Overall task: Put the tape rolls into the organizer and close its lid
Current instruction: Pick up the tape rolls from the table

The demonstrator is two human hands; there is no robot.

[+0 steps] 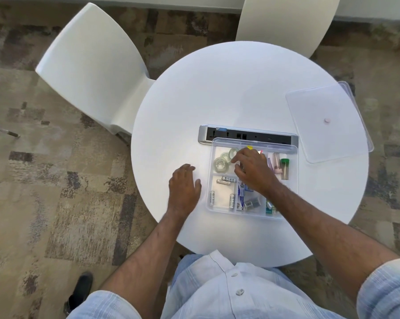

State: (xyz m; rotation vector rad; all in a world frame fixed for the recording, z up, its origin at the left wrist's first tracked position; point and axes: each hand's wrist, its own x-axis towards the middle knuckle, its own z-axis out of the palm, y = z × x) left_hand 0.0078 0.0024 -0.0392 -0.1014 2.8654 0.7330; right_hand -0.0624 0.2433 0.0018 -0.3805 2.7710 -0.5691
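A clear plastic organizer (293,180) sits open on the round white table (229,93). Its far-left compartment holds three clear tape rolls (221,164). My right hand (252,169) is inside the organizer just right of the rolls, fingers curled, index fingertip touching a roll; whether it grips anything is hidden. My left hand (185,185) rests flat on the table left of the organizer, holding nothing. The clear lid (328,120) lies apart at the table's right edge, partly overhanging it.
Batteries (222,180), staples boxes, sharpeners and small tubes (284,168) fill other compartments. A grey power strip unit (247,135) lies just behind the organizer. Two white chairs (90,65) stand at the far side of the table.
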